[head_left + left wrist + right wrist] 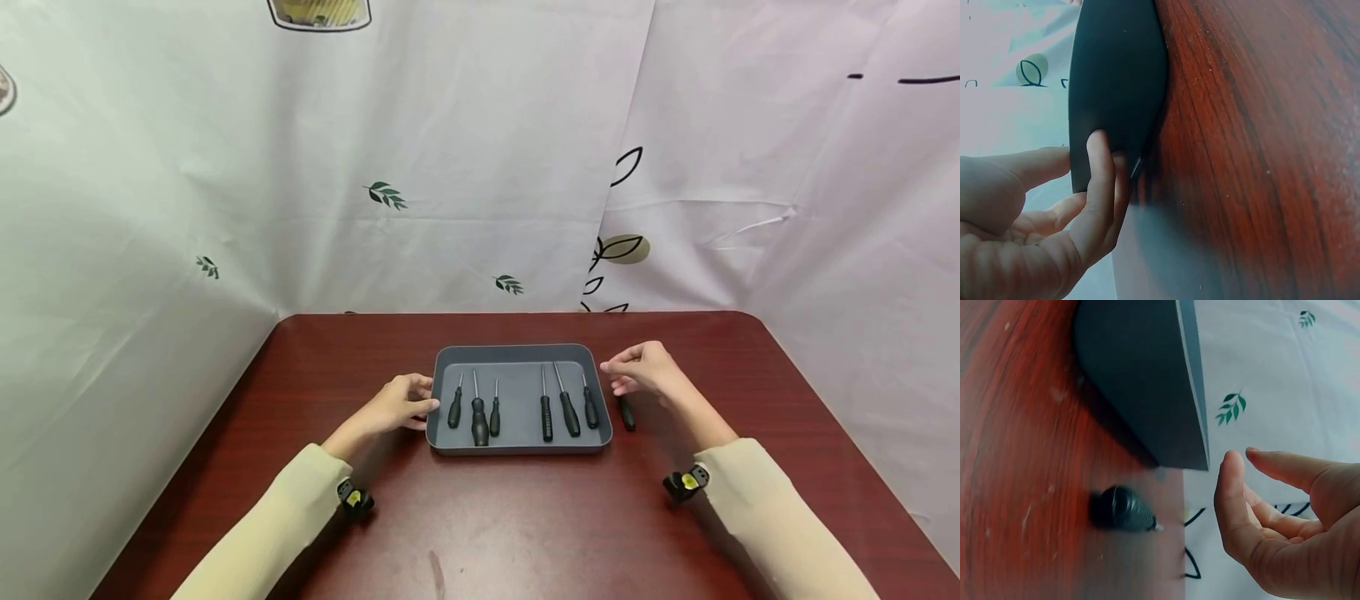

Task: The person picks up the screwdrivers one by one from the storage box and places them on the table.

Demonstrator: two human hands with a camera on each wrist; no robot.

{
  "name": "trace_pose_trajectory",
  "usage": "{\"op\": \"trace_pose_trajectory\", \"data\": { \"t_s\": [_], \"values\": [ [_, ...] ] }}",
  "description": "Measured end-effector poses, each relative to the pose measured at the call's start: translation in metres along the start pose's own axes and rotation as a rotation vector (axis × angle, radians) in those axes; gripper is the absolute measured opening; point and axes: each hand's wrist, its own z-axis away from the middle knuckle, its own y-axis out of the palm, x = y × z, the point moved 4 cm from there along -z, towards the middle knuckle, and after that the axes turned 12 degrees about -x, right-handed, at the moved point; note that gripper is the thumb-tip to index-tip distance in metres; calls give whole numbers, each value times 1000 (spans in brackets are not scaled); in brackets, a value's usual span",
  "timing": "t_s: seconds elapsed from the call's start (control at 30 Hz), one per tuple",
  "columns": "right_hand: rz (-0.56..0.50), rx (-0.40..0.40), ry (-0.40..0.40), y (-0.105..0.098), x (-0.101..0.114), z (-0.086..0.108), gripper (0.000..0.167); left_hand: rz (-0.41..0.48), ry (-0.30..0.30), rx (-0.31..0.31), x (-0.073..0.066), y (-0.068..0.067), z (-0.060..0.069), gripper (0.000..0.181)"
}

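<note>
Six metal-shafted screwdrivers (480, 423) lie in a round-cornered tray (519, 408).

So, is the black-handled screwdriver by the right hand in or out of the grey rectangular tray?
Out. The black-handled screwdriver lies on the red-brown table beside the grey tray, outside its wall.

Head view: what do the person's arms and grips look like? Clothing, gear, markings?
Left grip and right grip: bare, no gloves. Left sleeve and right sleeve: long, plain pale cream. Left wrist device and right wrist device: small, black, each with a yellow patch. No cables visible.
</note>
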Motion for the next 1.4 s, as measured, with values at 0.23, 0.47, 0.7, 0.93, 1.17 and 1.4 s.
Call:
{"op": "trace_pose_trajectory", "data": {
  "t_s": [0.23,0.47,0.7,0.93,1.17,1.4],
  "values": [
    [-20,54,-25,14,11,4,35,10,-8,19,0,0,-1,48],
    [-91,105,-7,30,14,7,31,27,-24,19,1,2,-1,49],
    [-104,155,-3,52,17,12,27,54,-29,23,4,3,0,49],
    [-74,192,-20,74,21,16,21,64,-12,10,4,2,0,48],
    [-49,219,-43,95,23,18,20,38,-1,-26,3,0,0,45],
    [-37,235,-43,112,25,19,17,30,5,-42,1,-1,0,44]
  ]
}}
